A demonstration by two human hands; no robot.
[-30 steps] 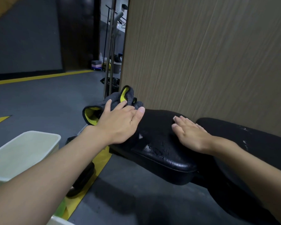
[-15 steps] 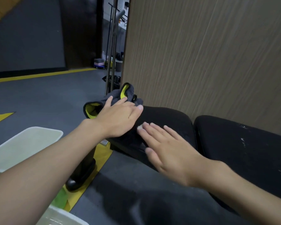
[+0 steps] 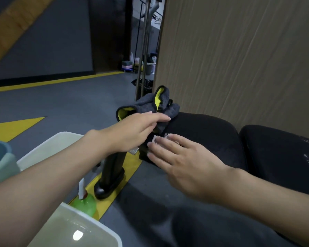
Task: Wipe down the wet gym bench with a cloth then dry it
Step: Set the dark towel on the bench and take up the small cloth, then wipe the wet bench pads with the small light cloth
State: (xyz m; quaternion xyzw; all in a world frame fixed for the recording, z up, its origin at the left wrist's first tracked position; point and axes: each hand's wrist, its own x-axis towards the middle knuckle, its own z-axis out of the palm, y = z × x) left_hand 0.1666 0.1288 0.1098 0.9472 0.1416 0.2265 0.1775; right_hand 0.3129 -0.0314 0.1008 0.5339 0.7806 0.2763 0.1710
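Note:
The black gym bench has a seat pad [image 3: 207, 132] and a second pad [image 3: 284, 150] on the right that carries white wet specks. A grey cloth with yellow lining [image 3: 150, 104] lies bunched on the seat pad's far left end. My left hand [image 3: 137, 130] reaches onto it: the fingers lie over the cloth's near fold, which shows under them, and the thumb is hidden below. My right hand [image 3: 182, 157] is flat with fingers spread at the seat pad's front left corner, holding nothing.
The bench's black leg [image 3: 112, 170] stands on a yellow floor stripe. Left of it sit a white tub [image 3: 48, 148], a second tub with water [image 3: 89, 223], a green bottle [image 3: 86, 202] and a pale blue bucket [image 3: 0, 157]. A wood-grain wall [image 3: 239, 59] runs behind the bench.
My left hand turned from pressing flat on the cloth to taking its near fold. My right hand slid left off the pad's top to the front left corner. The view shifted right and down.

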